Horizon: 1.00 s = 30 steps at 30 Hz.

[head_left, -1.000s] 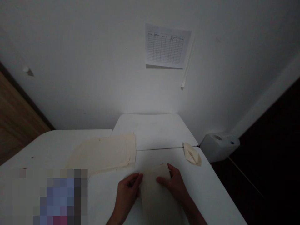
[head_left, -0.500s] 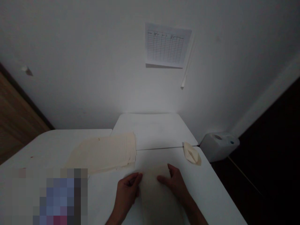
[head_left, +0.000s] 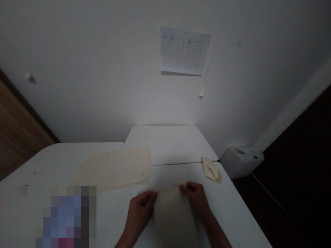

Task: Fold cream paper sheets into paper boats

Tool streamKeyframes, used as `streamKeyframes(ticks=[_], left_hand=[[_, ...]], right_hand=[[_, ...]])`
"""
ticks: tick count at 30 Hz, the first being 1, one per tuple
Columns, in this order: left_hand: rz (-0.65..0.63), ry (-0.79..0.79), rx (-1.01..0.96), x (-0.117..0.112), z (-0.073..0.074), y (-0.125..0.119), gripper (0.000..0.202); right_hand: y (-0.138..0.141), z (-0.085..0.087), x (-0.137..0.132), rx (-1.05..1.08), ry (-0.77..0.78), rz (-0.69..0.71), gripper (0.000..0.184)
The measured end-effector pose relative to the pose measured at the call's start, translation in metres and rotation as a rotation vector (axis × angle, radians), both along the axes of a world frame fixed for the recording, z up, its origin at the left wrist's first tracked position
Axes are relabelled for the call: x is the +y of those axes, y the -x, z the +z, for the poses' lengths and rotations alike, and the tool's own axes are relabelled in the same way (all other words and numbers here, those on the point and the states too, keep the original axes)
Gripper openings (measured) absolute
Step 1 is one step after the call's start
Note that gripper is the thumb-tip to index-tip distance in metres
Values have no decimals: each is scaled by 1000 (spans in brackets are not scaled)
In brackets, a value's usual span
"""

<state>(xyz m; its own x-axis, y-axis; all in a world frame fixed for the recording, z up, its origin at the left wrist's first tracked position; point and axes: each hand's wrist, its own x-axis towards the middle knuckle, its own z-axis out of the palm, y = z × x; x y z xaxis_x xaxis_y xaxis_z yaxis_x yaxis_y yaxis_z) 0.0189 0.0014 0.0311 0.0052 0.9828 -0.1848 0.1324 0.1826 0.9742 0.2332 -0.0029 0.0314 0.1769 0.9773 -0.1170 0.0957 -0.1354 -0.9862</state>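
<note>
A beige sheet (head_left: 174,217) stretches between my hands, over the white table in front of me. It looks like thin cloth or paper; I cannot tell which. My left hand (head_left: 142,206) pinches its far left corner between thumb and fingers. At the far right corner, my right hand (head_left: 196,198) is closed on the edge, thumb on top. The near end of the sheet runs out of view at the bottom. To the left lies a flat stack of similar beige sheets (head_left: 119,168). A small folded beige piece (head_left: 211,169) rests near the table's right edge.
White tables (head_left: 170,144) meet edge to edge against the wall. A printed chart (head_left: 182,51) hangs there, with a thin white strip (head_left: 207,72) beside it. Beyond the right edge stands a white plastic container (head_left: 240,162). A blurred patch (head_left: 62,217) covers the lower left.
My right thumb has moved from the sheet's surface up to its far corner, and the fingers have closed there. The sheet's far edge is lifted and tilted slightly. My left hand barely moved.
</note>
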Motion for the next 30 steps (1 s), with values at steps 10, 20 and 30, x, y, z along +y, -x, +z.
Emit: streamKeyframes(ticks=[10, 20, 30], left_hand=[[-17, -21, 3, 0, 0, 4, 54], [-37, -3, 15, 0, 1, 4, 56], [-12, -17, 14, 2, 5, 6, 55]], right_hand=[[-7, 3, 2, 18, -57, -8, 45], [-8, -1, 3, 33, -17, -4, 47], [-9, 1, 4, 34, -15, -7, 52]])
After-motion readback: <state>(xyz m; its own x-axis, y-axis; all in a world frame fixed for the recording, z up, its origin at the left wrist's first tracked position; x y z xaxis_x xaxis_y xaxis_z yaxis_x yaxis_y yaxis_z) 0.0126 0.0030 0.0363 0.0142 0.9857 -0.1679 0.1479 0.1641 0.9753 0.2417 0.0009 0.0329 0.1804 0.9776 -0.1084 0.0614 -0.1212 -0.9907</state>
